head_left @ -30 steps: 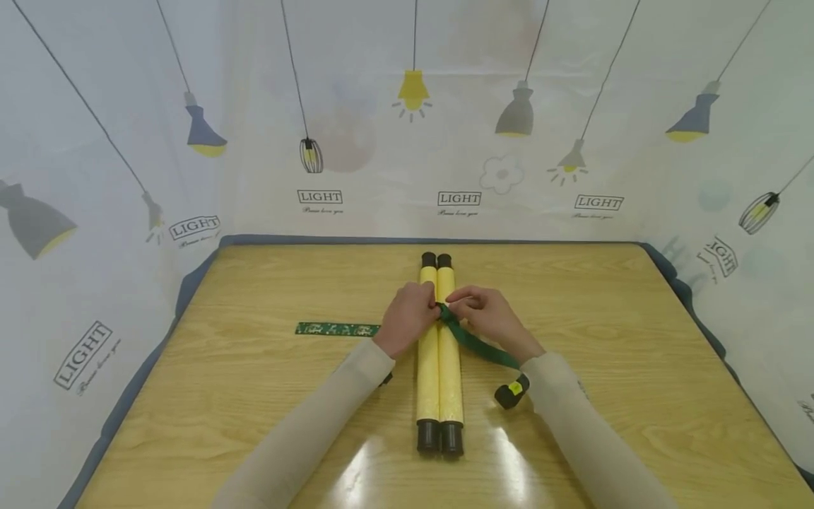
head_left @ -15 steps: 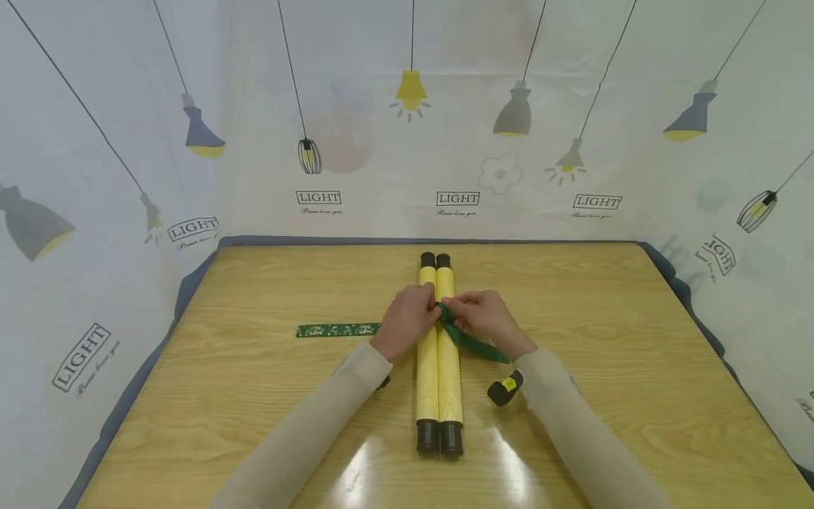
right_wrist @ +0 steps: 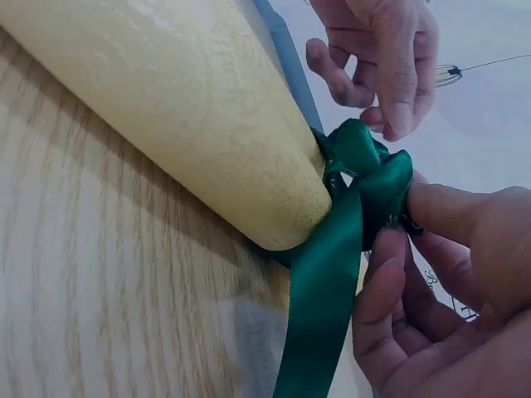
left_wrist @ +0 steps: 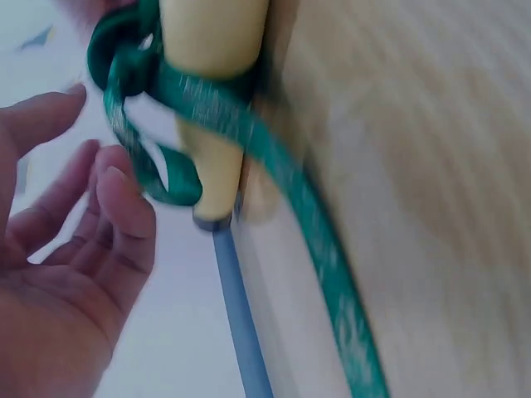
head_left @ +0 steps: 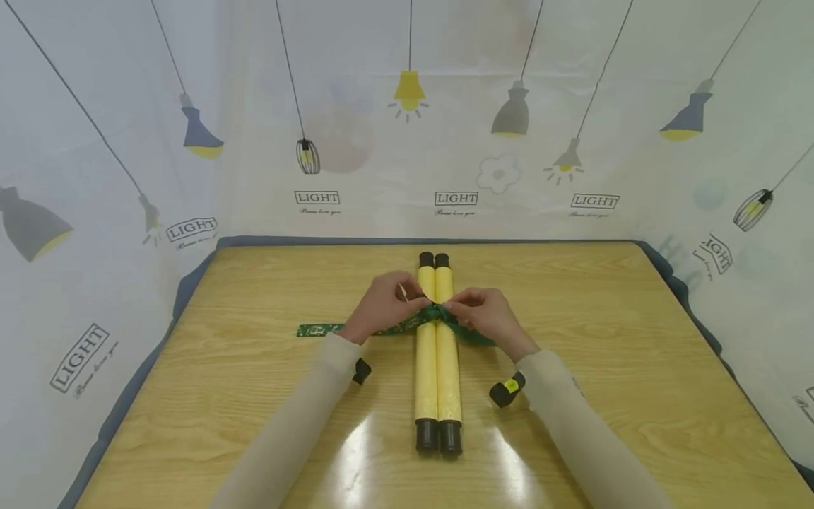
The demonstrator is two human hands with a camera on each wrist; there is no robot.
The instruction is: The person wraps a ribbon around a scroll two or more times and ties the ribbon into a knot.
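Two yellow patterned rolls [head_left: 437, 375] with black end caps lie side by side on the table, pointing away from me. A green printed ribbon [left_wrist: 299, 191] is wrapped around them, with a knot and loops on top. My right hand [right_wrist: 452, 282] pinches the looped ribbon [right_wrist: 386, 195] at the knot between thumb and fingers. On the other side, my left hand [left_wrist: 75, 224] has its fingers loosely bent and spread, close to a hanging loop but apart from it. One ribbon tail [head_left: 318, 330] stretches left across the table, partly hidden by the left wrist; another hangs to the right.
The wooden table [head_left: 254, 396] has a blue-grey border along its edges. Behind it stands a white backdrop [head_left: 381, 162] printed with lamps. Small black devices, one with a yellow mark [head_left: 506, 390], sit at both wrists.
The left hand has let go of the knot and moved slightly left, its fingers opening. The right hand has closed its fingertips on the ribbon loop. The rolls stay in place.
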